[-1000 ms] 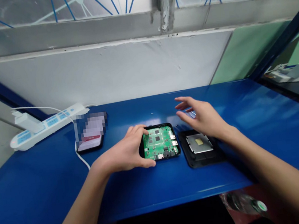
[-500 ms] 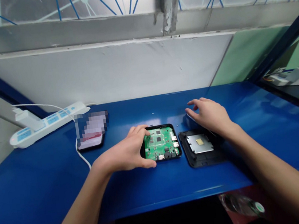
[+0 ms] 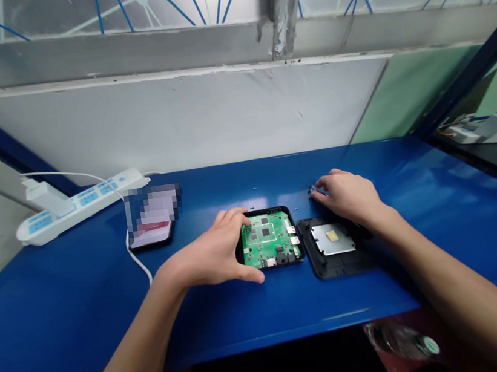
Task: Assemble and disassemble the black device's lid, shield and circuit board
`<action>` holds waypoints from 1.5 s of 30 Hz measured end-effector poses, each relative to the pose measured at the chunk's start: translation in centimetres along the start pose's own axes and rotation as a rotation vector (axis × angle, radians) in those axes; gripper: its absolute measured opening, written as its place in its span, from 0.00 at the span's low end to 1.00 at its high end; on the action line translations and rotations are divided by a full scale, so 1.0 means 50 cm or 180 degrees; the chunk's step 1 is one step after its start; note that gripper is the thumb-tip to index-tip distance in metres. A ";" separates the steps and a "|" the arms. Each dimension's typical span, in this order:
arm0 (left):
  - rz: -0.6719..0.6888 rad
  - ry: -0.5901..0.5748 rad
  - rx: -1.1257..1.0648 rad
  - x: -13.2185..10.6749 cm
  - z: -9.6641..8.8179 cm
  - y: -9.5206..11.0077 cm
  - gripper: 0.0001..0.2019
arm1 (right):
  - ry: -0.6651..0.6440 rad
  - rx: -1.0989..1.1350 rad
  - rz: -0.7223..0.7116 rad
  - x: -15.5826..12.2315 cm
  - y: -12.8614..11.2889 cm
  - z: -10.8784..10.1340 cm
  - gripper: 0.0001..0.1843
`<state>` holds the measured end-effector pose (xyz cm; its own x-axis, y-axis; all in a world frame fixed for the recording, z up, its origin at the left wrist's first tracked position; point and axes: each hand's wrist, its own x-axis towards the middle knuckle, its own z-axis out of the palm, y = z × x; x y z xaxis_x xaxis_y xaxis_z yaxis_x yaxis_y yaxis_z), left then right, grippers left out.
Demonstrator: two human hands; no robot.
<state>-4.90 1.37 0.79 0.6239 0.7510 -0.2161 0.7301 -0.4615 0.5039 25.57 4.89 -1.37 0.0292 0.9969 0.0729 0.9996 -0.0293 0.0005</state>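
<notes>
My left hand [image 3: 220,247] grips the left side of a small black case with a green circuit board [image 3: 264,239] in it, fingers at the far edge and thumb at the near one. Metal ports line the board's right side. My right hand [image 3: 345,196] is closed in a pinch low over the table, at a small bluish thing too blurred to name. Just below that hand lies a black cover [image 3: 327,266] with a silver metal plate [image 3: 330,246] and a yellowish pad on it. Tiny screws [image 3: 295,209] lie behind the case.
A phone [image 3: 156,216] and a white cable are at the left, near a white power strip [image 3: 90,201] with a plug in it. The blue table [image 3: 248,320] meets a wall behind. Below the front edge a clear bottle [image 3: 401,340] is visible.
My right hand has lowered slightly, and its fingers have closed from spread to a pinch. My left hand still holds the case, which has barely shifted.
</notes>
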 end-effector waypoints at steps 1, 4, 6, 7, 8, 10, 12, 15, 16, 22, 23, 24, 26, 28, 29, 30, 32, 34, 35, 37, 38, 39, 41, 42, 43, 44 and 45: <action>0.0002 0.0004 0.0015 0.000 0.000 0.000 0.40 | 0.0003 0.0007 -0.0006 0.000 0.000 0.000 0.20; 0.0051 0.0056 0.0034 0.000 0.001 -0.002 0.40 | 0.0006 0.0033 -0.0026 0.000 0.000 0.000 0.19; 0.0081 0.0127 0.0010 -0.002 0.002 -0.003 0.38 | 0.0013 0.0048 -0.0041 0.000 0.001 -0.001 0.19; 0.0089 0.0152 -0.0013 -0.003 0.002 -0.003 0.38 | 0.0011 0.0053 -0.0048 0.000 0.001 -0.002 0.19; 0.0097 0.0176 -0.0033 -0.004 0.002 -0.002 0.38 | 0.0014 0.0057 -0.0050 -0.001 0.001 -0.003 0.19; 0.0119 0.0271 -0.0037 -0.004 0.003 0.001 0.38 | 0.0062 0.0067 -0.0041 -0.002 0.000 -0.006 0.20; 0.0151 0.0438 0.0017 -0.001 0.004 0.011 0.40 | 0.0184 0.0084 -0.0002 -0.004 -0.002 -0.009 0.22; 0.0250 0.0594 0.0164 0.010 0.012 0.041 0.45 | 0.0383 0.0139 0.0058 -0.006 -0.005 -0.013 0.23; 0.0338 0.0619 0.0248 0.016 0.018 0.054 0.46 | 0.0432 0.0166 0.0064 -0.007 -0.006 -0.015 0.23; 0.0857 0.0565 0.0878 0.056 0.080 0.128 0.53 | 0.0692 0.0227 -0.0031 -0.007 -0.003 -0.017 0.21; 0.0880 0.0538 0.0959 0.063 0.091 0.134 0.54 | 0.0734 0.0229 -0.0052 -0.007 -0.003 -0.017 0.21; 0.0888 0.0531 0.1024 0.070 0.099 0.137 0.55 | 0.0771 0.0244 -0.0076 -0.007 -0.002 -0.017 0.21; 0.0915 0.0550 0.1110 0.082 0.110 0.141 0.55 | 0.0825 0.0288 -0.0124 -0.007 -0.002 -0.016 0.21; 0.0894 0.0520 0.1143 0.092 0.112 0.141 0.55 | 0.0858 0.0310 -0.0178 -0.008 -0.003 -0.016 0.22; 0.0873 0.0492 0.1146 0.096 0.111 0.141 0.55 | 0.0875 0.0298 -0.0207 -0.009 -0.004 -0.016 0.22; 0.0862 0.0465 0.1141 0.099 0.110 0.142 0.55 | 0.0889 0.0273 -0.0238 -0.009 -0.005 -0.016 0.22; 0.0867 0.0450 0.1123 0.103 0.108 0.142 0.56 | 0.0912 0.0213 -0.0284 -0.009 -0.006 -0.015 0.22; 0.0909 0.0494 0.1083 0.105 0.109 0.143 0.57 | 0.0908 0.0193 -0.0299 -0.007 -0.006 -0.015 0.22; 0.0930 0.0532 0.1049 0.105 0.110 0.143 0.57 | 0.0888 0.0219 -0.0304 -0.006 -0.005 -0.015 0.22; 0.0991 0.0628 0.0949 0.102 0.112 0.145 0.58 | 0.0818 0.0369 -0.0340 -0.005 -0.005 -0.017 0.22; 0.1038 0.0680 0.0884 0.100 0.112 0.146 0.58 | 0.0770 0.0498 -0.0374 -0.005 -0.005 -0.019 0.22; 0.1088 0.0740 0.0815 0.098 0.111 0.147 0.58 | 0.0718 0.0653 -0.0414 -0.005 -0.005 -0.021 0.22; 0.1180 0.0850 0.0694 0.090 0.104 0.149 0.58 | 0.0617 0.1018 -0.0483 -0.006 -0.005 -0.027 0.21; 0.1211 0.0904 0.0645 0.086 0.098 0.149 0.58 | 0.0571 0.1236 -0.0508 -0.006 -0.005 -0.030 0.20; 0.1235 0.0950 0.0610 0.080 0.091 0.149 0.57 | 0.0530 0.1473 -0.0531 -0.007 -0.005 -0.033 0.20; 0.1263 0.1012 0.0573 0.075 0.083 0.149 0.57 | 0.0488 0.1736 -0.0561 -0.008 -0.006 -0.037 0.19; 0.1292 0.1078 0.0544 0.069 0.074 0.147 0.56 | 0.0447 0.1996 -0.0600 -0.009 -0.006 -0.040 0.18</action>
<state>3.65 -1.19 0.65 0.7606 0.5938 0.2624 0.5022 -0.7943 0.3419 25.23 4.29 0.59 -0.1044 0.9607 0.2574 0.8010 0.2346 -0.5508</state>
